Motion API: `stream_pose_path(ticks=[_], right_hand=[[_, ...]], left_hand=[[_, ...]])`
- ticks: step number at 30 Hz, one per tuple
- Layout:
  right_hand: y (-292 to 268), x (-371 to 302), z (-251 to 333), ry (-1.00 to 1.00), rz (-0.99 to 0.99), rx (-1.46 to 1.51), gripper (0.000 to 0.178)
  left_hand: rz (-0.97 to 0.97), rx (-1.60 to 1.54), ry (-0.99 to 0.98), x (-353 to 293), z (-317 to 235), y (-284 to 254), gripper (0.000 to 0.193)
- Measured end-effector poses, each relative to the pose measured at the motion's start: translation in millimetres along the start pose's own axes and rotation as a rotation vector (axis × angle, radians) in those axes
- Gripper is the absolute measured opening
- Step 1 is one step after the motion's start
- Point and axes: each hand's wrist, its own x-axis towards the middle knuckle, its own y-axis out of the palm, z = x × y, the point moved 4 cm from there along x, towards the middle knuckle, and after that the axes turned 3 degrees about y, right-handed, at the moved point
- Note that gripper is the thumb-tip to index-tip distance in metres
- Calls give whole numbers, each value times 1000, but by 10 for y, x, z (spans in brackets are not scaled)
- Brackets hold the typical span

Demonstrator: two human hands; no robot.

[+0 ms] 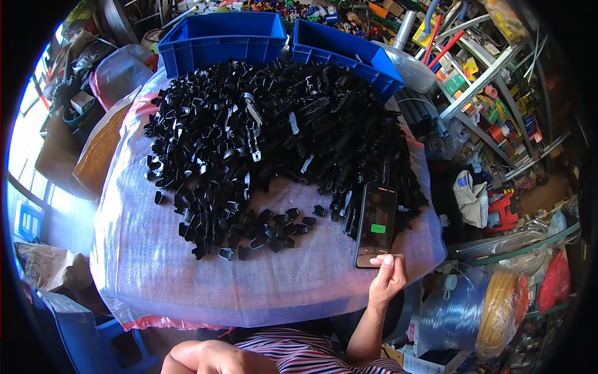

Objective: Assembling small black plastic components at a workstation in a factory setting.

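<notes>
A dark smartphone (375,218) with a lit screen and a green patch stands out at the right front of a heap of small black plastic parts (280,124). My right hand (387,278) is closed at the phone's bottom end, with fingertips over the lower edge of its screen. Whether the phone also rests on the heap, I cannot tell. My left hand (218,360) is low at the bottom edge, close to my body and away from the parts; its fingers are hidden. Several loose black parts (271,230) lie in front of the heap.
Under the heap is a white woven sheet (205,287). Two blue plastic bins (224,47) stand behind it. Crowded shelves (486,100) and a wrapped spool of clear tubing (458,311) are at the right. A blue plastic stool (81,330) stands at lower left.
</notes>
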Motion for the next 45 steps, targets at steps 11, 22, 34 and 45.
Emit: stream_pose_path(ticks=[11,22,34,45], right_hand=[[-25,-50,-110,111,-6,67,31],[-21,-57,-58,75,-8,10,32],[-35,-53,-58,79,-46,-9,29],[-39,-24,-49,6,-9,-32,30]], left_hand=[[-1096,869,-1570,-524,-773,-382,15],[133,1683,-1734,-385,-1098,-657,18],[-1212,1247,-1070,-176,-1409,-600,15],[-1443,870,-582,-523,-1701,-444,20]])
